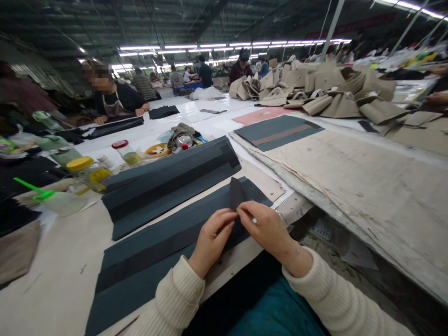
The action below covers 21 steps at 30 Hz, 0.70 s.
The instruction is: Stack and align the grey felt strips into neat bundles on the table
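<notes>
The person's two hands are in view, one left hand and one right hand, at one raised dark strip. Dark teal panels lie in three lots: a lower lot, a central lot and a right-of-centre lot. Toward the left are one red-capped jar, one yellow-capped jar and one squeeze bottle. The heaped tan pieces, upper right, overlap too much to count.

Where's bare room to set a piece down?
Right: the beige sheet, bordered by the far dark panel and the heap of beige pieces. Left: tabletop between the squeeze bottle, brown cloth and nearest dark panel. Crowded: around the yellow-lidded jar and under that heap.
</notes>
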{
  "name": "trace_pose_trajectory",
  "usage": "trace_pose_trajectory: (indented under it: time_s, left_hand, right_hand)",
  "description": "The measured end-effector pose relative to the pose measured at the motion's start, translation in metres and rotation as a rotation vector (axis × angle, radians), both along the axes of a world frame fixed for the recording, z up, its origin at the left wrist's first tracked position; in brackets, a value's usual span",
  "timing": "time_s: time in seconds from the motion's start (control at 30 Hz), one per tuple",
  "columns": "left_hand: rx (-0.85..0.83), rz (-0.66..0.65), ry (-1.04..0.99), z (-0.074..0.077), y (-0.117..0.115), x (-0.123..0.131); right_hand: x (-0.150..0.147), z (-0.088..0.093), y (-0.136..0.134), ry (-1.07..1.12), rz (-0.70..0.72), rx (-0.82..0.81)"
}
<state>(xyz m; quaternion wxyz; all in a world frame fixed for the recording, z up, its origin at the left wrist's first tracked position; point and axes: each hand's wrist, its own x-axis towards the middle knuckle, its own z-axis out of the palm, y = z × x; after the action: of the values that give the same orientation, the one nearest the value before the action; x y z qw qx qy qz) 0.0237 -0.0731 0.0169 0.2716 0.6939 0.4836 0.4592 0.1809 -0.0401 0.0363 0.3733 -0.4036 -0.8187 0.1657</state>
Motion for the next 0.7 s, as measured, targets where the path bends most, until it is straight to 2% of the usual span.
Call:
trace_pose_trajectory:
  time_s: [0.1,0.23,0.3,0.43,0.57,0.63,0.7]
  left_hand:
    - [-0.016,0.01,-0.007,0.002,0.0,0.002]
    - [-0.091,0.036,-0.133,0.008,0.002,0.006]
    - [-0.07,0.036,-0.159,0.012,0.004,0.01]
    - [0.02,0.007,-0.087,0.02,0.005,0.017]
    - [0.023,-0.045,-0.036,0.023,0.007,0.022]
    - [0.007,-0.009,-0.03,0.024,0.009,0.023]
    - [-0.013,0.044,-0.007,0.024,0.011,0.025]
  right_hand:
    - [0.002,0.003,0.001,0.013,-0.004,0.035]
    - [0.004,0.005,0.004,0.134,0.039,-0.13]
    - [0.006,0.006,0.006,0.198,0.075,-0.217]
    - [0.01,0.004,0.008,0.333,0.071,-0.355]
    - [0.02,0.001,0.011,0.485,0.087,-0.553]
    - [0.026,-0.001,0.012,0.554,0.112,-0.638]
    - [0.032,-0.002,0.011,0.578,0.118,-0.631]
